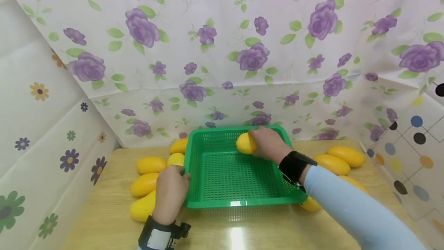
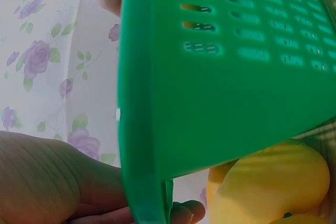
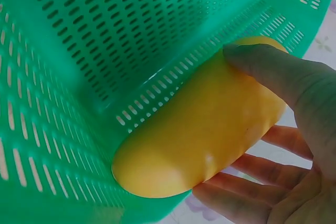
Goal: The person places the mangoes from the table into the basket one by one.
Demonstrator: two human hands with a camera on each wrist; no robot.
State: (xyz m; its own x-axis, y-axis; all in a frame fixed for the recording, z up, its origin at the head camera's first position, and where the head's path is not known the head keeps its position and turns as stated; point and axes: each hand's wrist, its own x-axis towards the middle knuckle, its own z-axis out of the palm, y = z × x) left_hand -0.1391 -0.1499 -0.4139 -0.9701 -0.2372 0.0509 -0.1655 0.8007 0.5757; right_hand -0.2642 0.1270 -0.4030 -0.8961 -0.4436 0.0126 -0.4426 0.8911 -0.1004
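Note:
A green plastic basket (image 1: 239, 204) with slotted walls stands on the table. Inside its far right part, my right hand (image 1: 271, 143) grips a yellow mango (image 1: 245, 143). The right wrist view shows the thumb on one side of that mango (image 3: 205, 124) and the fingers on the other, close to the basket wall (image 3: 42, 129). My left hand (image 1: 172, 188) pinches the basket's left rim, with the thumb on one face and fingertips on the other in the left wrist view. Beside that rim lie more mangoes (image 2: 273, 182).
Several mangoes (image 1: 143, 184) lie on the wooden table (image 1: 104, 203) left of the basket. Several others (image 1: 333, 163) lie to its right, partly behind my right forearm. A flowered cloth (image 1: 222, 49) hangs behind, and patterned cloths flank both sides.

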